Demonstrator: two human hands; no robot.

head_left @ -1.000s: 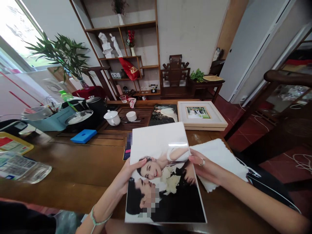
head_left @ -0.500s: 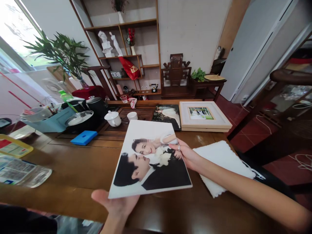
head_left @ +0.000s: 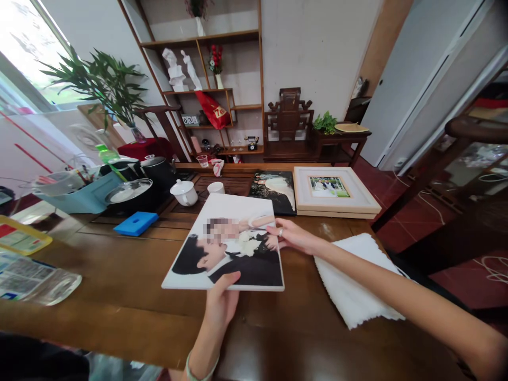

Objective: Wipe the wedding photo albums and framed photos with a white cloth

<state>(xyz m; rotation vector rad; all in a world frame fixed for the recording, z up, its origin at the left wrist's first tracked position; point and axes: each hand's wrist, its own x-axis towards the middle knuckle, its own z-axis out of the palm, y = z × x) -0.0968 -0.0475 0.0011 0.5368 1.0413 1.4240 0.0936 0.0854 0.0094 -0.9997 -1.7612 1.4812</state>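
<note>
Between my hands, above the wooden table, is a photo panel (head_left: 242,270) with a white edge and a printed picture of two people. My left hand (head_left: 223,299) grips its near edge, thumb on top and fingers underneath. At its right edge, my right hand (head_left: 291,235) holds on with the thumb over the print; a ring is on one finger. The panel lies tilted, its near side facing me. A white cloth (head_left: 353,296) rests on the table under my right forearm.
Behind the panel stand a white lidded teapot (head_left: 184,192) and a white cup (head_left: 216,188). A dark photo panel (head_left: 273,190) and a framed picture (head_left: 335,191) lie at the back right. A blue sponge (head_left: 136,224) and a clear bottle (head_left: 43,280) are to the left.
My left hand has gone from lying open under the panel's near left corner to gripping the middle of the near edge. The panel has shifted left and tipped flatter.
</note>
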